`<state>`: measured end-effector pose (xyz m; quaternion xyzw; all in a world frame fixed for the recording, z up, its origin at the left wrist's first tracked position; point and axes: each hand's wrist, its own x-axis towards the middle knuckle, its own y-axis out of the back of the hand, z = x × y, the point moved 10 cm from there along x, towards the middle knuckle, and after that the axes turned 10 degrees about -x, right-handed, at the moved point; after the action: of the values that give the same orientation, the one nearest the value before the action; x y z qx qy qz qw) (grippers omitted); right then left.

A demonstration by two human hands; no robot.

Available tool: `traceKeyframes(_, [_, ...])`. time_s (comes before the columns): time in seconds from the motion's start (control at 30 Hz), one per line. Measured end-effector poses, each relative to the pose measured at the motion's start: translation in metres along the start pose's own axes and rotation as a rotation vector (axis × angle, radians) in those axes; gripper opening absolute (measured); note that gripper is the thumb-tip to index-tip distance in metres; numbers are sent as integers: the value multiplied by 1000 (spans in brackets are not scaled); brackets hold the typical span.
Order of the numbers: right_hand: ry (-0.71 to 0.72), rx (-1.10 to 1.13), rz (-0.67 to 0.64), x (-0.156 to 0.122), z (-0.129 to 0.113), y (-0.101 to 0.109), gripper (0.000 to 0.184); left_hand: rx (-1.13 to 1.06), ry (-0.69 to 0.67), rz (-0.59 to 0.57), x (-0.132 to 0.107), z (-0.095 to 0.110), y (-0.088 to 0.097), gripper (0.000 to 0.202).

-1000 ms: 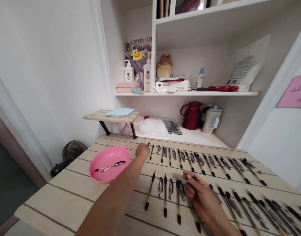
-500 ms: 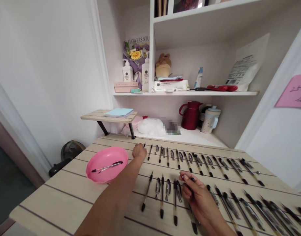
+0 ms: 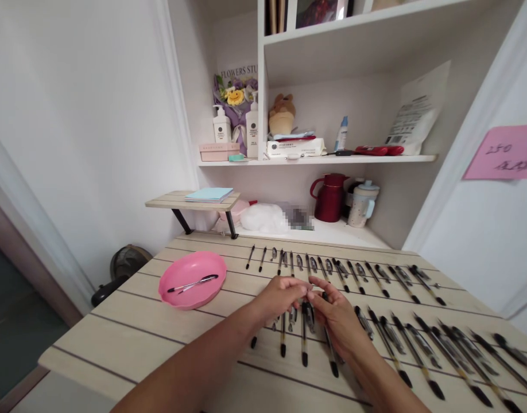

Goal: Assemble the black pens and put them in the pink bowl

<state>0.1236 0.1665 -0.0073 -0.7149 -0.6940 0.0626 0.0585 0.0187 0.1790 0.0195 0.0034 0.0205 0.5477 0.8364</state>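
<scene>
My left hand [image 3: 283, 297] and my right hand [image 3: 338, 318] meet above the front row of pens, fingertips pinched together. Between them is something small, mostly hidden by the fingers. A dark piece that looks like a pen part [image 3: 325, 296] shows within my right hand. Below the hands lie slim pens with black ends, such as this pen [image 3: 283, 338], alongside shorter clear-and-black pen parts. Farther back, a second row includes a slim pen [image 3: 262, 259] at its left end.
A pink bowl [image 3: 169, 275] on the left of the slatted table [image 3: 130, 344] holds a few pens. Behind it stands a small raised shelf [image 3: 169, 199] with blue paper. A red jug [image 3: 330, 198] and a pale cup [image 3: 361, 206] stand at the back.
My left hand has come from the left end of the back row to my right hand, uncovering a slim pen there. The whole view has shifted slightly.
</scene>
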Motion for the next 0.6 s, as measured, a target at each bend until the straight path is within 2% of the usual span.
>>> traceKeyframes(0.13, [-40,-4,-129,-4,-3,-18,55,-208,44,-25,-13,-2,4,29])
traceKeyframes(0.27, [-137,51,-256,-4,-1,-38,41,-443,60,-10,-16,-6,15,24])
traceKeyframes(0.33, [-188,41,-244,2,2,-39,32,-559,60,65,-16,-10,28,24])
traceKeyframes(0.47, [-255,-15,-122,26,7,-29,17,-668,49,205,-17,-18,55,25])
traceKeyframes(0.6, [-170,-231,-80,54,0,-30,10,-628,46,296,-15,-31,73,24])
